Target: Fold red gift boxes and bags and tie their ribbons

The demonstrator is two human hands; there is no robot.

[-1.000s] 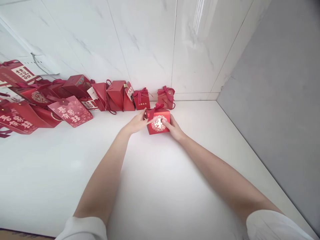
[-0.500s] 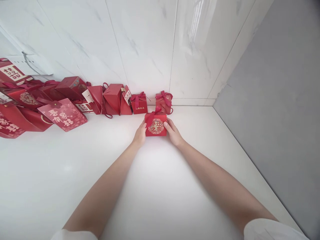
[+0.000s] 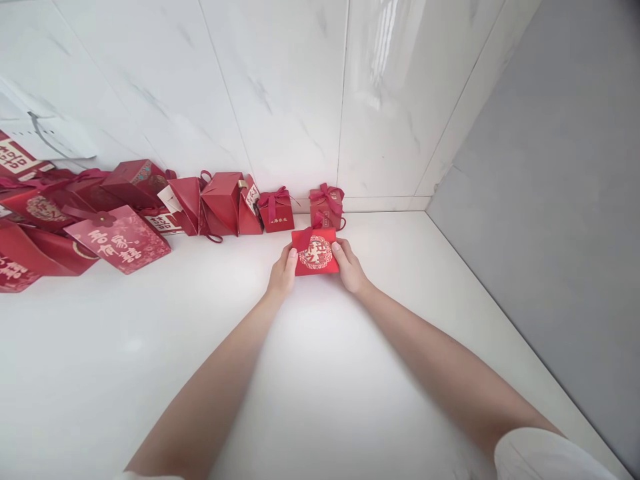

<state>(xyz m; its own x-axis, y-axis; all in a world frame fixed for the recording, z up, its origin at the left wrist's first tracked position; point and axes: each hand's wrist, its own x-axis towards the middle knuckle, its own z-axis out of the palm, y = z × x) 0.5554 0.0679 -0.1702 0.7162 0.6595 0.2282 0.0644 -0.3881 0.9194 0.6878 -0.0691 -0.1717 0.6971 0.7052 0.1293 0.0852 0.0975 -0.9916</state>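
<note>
Between my two hands is a bright red gift box (image 3: pixel 317 257) with a round gold pattern, characters on its front and a dark red ribbon on top. My left hand (image 3: pixel 283 269) grips its left side, thumb along the front edge. On the opposite side my right hand (image 3: pixel 350 265) holds it, thumb at the upper right of the front. The other fingers are mostly hidden behind the box. Just beyond it, against the wall, stand a small ribboned red box (image 3: pixel 278 212) on the left and another ribboned box (image 3: pixel 324 208) straight behind.
Several red boxes crowd the left along the wall, among them a twisted-sided box (image 3: pixel 223 200) and a pink-red box (image 3: pixel 123 241) with white characters. A white sheet with a grey cord (image 3: pixel 45 137) lies behind them. A grey panel (image 3: pixel 560 213) borders the white surface (image 3: pixel 150 360) on the right.
The held box has shifted slightly right and its front now tilts more upward, with both hands still on its sides. The row on the left appears a little lower and further left as the view turned.
</note>
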